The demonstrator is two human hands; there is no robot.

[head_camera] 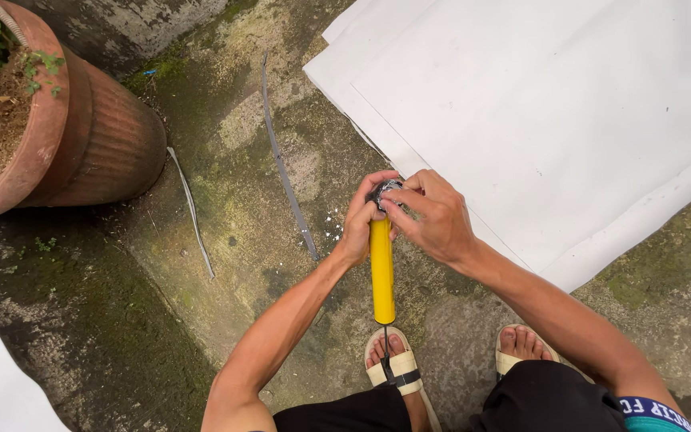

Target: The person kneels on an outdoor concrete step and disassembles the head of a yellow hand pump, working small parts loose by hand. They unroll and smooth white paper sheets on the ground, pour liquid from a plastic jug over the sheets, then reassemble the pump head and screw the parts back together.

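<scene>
Left grip: the left hand [359,224] is closed around the upper end of a yellow-handled tool [381,272], held upright above the ground.
Right grip: the right hand [433,216] pinches the tool's dark metal head [383,190] with its fingertips.
Tool: its lower end hangs over the left sandal [397,364].
Ground: mossy concrete floor [225,216].
Far right: white sheets [553,104] lie stacked, just beyond the hands.
Far left corner: terracotta plant pot [81,136].
Between: two thin grey strips [285,172] lie on the floor.

Left hand [359,226] gripping top of yellow tool handle [381,272]; right hand [435,218] pinching its dark metal head [383,191]. White sheets [569,112] on mossy concrete ground [225,232]; clay flowerpot [81,136] at left, sandalled feet [397,360] below.
</scene>
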